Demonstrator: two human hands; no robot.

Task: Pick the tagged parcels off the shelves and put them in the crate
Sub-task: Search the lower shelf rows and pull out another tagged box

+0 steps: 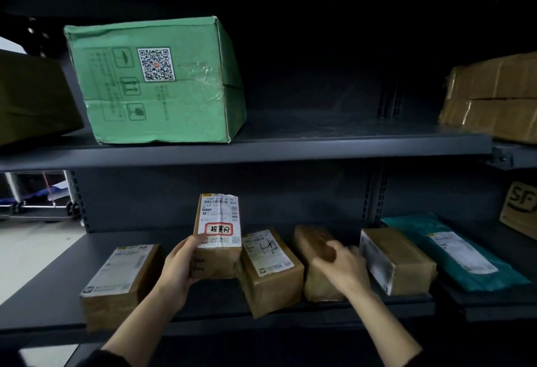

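Note:
My left hand (178, 268) grips a small brown parcel (218, 239) held upright above the lower shelf; its white label carries a red-framed handwritten tag. My right hand (340, 265) grips the top of a plain brown parcel (313, 250) that stands on the lower shelf (58, 294). Between the two lies a labelled brown parcel (270, 268) with a pen mark. Another labelled parcel (122, 282) sits at the left and one more (398, 259) at the right. No crate is in view.
A teal mailer bag (459, 253) lies at the far right beside a brown SF box (520, 207). On the upper shelf (319, 146) stand a green carton (157, 82), a dark box (29, 99) at left and a taped brown box (494, 96) at right.

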